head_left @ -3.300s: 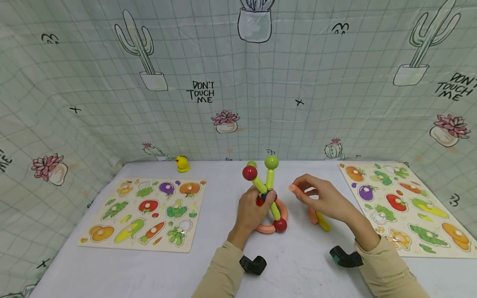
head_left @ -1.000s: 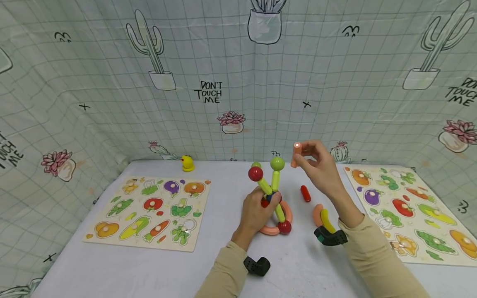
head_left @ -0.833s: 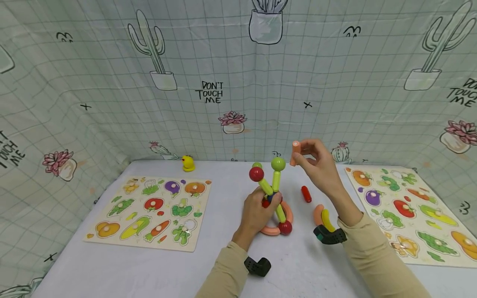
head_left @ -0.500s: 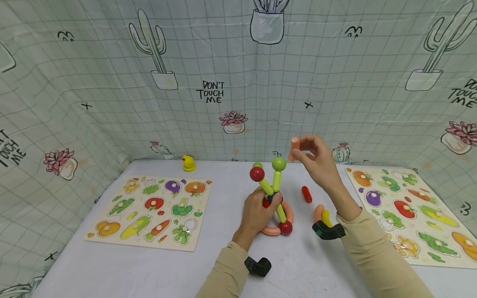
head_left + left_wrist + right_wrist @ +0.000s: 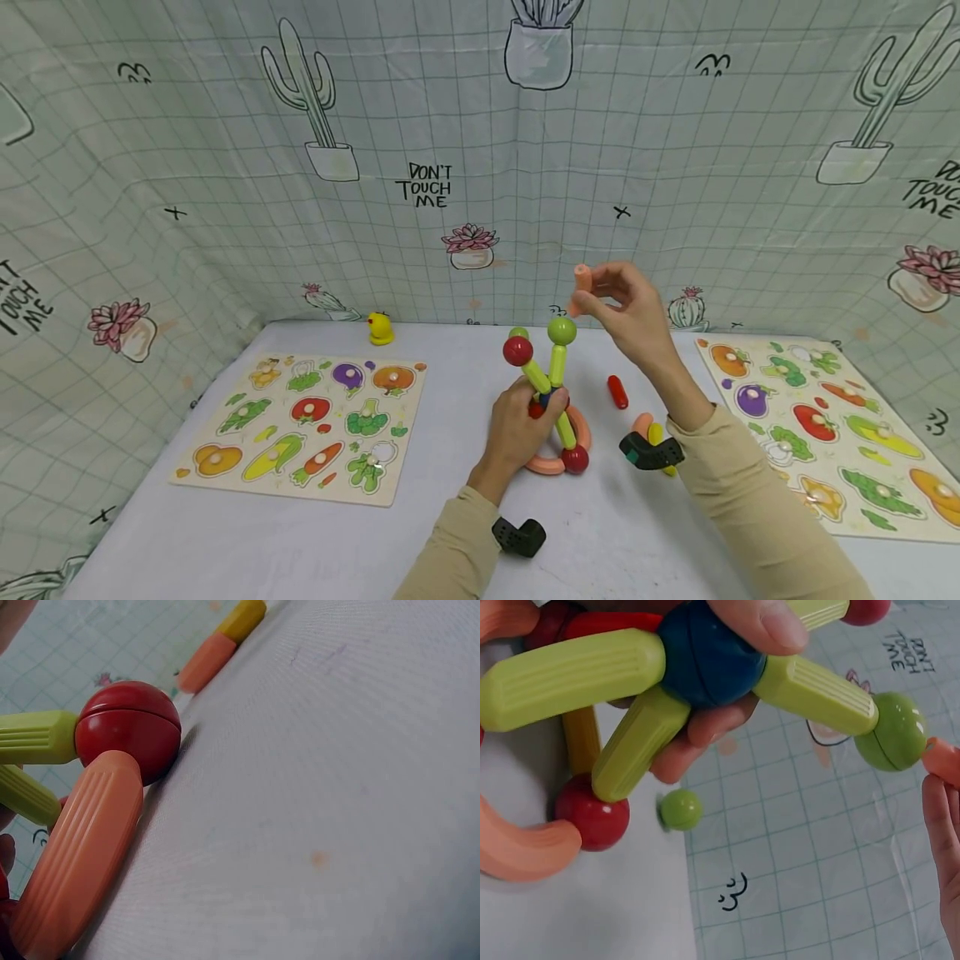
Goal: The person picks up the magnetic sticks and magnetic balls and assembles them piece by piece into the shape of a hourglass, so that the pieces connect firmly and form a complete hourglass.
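My left hand [image 5: 517,425] grips a magnetic stick-and-ball model around its blue ball [image 5: 709,656]. Lime sticks [image 5: 577,675] branch from that ball, some down to red balls [image 5: 575,459] on a base of curved orange sticks [image 5: 585,432]. One upper lime stick bears a green ball [image 5: 561,331], another a red ball [image 5: 517,351]. Just above the green ball, my right hand [image 5: 633,317] pinches an orange stick [image 5: 582,279]. In the right wrist view, the end of the orange stick [image 5: 942,760] meets the green ball or nearly does; contact is unclear.
Right of the model lie a red stick [image 5: 617,392], a curved orange stick [image 5: 642,422] and a yellow stick [image 5: 656,432]. Vegetable puzzle boards flank both sides, left board [image 5: 300,425] and right board [image 5: 832,417]. A yellow toy duck [image 5: 380,329] stands at the back left.
My right hand has carried the orange stick up, then left to above the green ball. The red stick, mostly hidden by the hand before, now shows. My left hand keeps its grip.
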### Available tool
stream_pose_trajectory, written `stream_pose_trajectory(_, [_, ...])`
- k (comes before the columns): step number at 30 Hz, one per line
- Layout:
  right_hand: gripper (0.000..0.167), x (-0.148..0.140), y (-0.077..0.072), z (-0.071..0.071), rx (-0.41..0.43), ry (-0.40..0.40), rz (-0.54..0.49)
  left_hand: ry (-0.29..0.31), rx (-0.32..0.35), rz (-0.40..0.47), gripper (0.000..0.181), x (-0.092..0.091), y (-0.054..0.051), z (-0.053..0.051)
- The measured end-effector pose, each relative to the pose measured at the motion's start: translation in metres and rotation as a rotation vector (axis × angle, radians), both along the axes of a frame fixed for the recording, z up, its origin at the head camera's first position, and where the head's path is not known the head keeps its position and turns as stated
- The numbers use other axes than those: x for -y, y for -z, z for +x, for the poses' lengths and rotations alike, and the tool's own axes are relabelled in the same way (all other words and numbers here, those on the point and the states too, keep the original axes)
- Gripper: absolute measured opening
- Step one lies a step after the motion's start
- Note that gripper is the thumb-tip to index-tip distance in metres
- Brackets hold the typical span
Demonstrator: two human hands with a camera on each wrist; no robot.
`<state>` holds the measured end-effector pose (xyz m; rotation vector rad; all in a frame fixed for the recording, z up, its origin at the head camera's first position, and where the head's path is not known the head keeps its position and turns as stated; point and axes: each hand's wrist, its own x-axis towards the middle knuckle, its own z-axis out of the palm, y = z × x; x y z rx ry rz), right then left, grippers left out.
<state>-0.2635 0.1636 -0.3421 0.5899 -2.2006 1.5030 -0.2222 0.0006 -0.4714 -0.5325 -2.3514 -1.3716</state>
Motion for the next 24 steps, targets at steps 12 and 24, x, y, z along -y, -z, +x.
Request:
stream_pose_trajectory(12, [0.031, 0.006, 0.010, -0.020, -0.043, -0.078, -0.012, 0.009, -0.010, 0.017, 0.033, 0.000, 0.001, 0.000])
stream_pose_trajectory(24, [0.028, 0.024, -0.014, -0.001, -0.017, -0.061, 0.082, 0.011, -0.010, 0.011, 0.033, 0.000, 0.000, 0.000])
